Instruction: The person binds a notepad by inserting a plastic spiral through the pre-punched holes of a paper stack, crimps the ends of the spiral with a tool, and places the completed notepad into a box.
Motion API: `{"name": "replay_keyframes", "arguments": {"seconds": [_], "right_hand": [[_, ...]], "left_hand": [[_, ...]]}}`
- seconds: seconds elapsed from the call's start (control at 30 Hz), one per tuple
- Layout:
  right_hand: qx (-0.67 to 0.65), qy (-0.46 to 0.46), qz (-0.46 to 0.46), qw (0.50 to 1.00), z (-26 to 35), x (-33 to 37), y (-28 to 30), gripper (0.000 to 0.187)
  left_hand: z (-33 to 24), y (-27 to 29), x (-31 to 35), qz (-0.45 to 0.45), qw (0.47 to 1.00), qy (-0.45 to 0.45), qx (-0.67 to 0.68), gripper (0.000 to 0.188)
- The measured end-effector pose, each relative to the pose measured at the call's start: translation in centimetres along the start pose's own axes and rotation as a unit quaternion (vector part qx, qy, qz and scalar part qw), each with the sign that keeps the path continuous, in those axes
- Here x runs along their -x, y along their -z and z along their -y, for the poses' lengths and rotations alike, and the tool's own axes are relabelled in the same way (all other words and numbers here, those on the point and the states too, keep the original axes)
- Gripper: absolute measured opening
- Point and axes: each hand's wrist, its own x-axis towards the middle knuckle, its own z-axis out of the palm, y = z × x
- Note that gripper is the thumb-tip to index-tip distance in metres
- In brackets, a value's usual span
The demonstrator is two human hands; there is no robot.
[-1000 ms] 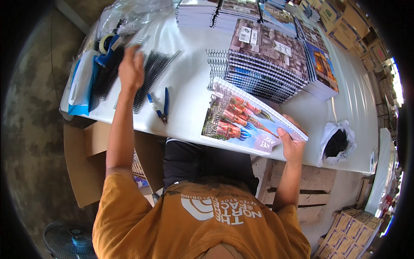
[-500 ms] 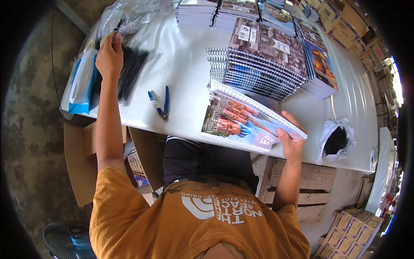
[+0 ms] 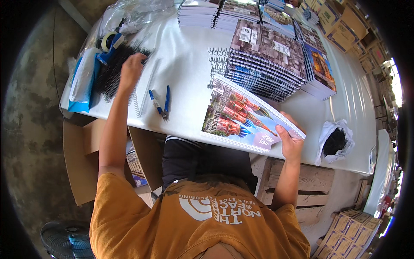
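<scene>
My left hand (image 3: 131, 71), fingers curled together, is at the right side of a pile of black spiral binding coils (image 3: 113, 71). Whether a coil is between its fingertips I cannot make out. Just right of this hand, a loose coil (image 3: 149, 82) lies apart from the pile. My right hand (image 3: 291, 140) grips the right end of an unbound notebook (image 3: 241, 118), thumb on top. Its colourful cover shows domed towers, and punched holes line its far edge. The notebook is tilted over the table's near edge, in front of a stack of bound notebooks (image 3: 267, 47).
Blue-handled cutting pliers (image 3: 160, 103) lie between my arms. Beyond the coils are a blue tape dispenser (image 3: 110, 45) and a white-and-blue packet (image 3: 84, 80). At right, a white bag (image 3: 336, 141) holds black bits. More notebook stacks (image 3: 198, 13) stand at the far edge.
My left hand has come back from the tape dispenser toward the coils, uncovering the dispenser. A coil now lies separate at the pile's right. The notebook in my right hand has tilted up slightly.
</scene>
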Motion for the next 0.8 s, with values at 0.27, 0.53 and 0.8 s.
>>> {"name": "replay_keyframes", "arguments": {"seconds": [0.27, 0.53, 0.8], "right_hand": [[0.020, -0.013, -0.017, 1.000, -0.4, 0.4, 0.4, 0.029], [0.013, -0.009, -0.032, 0.999, -0.5, 0.5, 0.3, 0.028], [0.018, -0.017, -0.038, 0.999, -0.6, 0.7, 0.5, 0.028]], "left_hand": [[-3.0, 1.4, -1.7, -0.141, 0.939, 0.086, 0.300, 0.040], [-0.9, 3.0, -0.6, -0.246, 0.902, 0.029, 0.355, 0.029], [2.5, 1.4, 3.1, -0.272, 0.864, 0.108, 0.410, 0.034]]}}
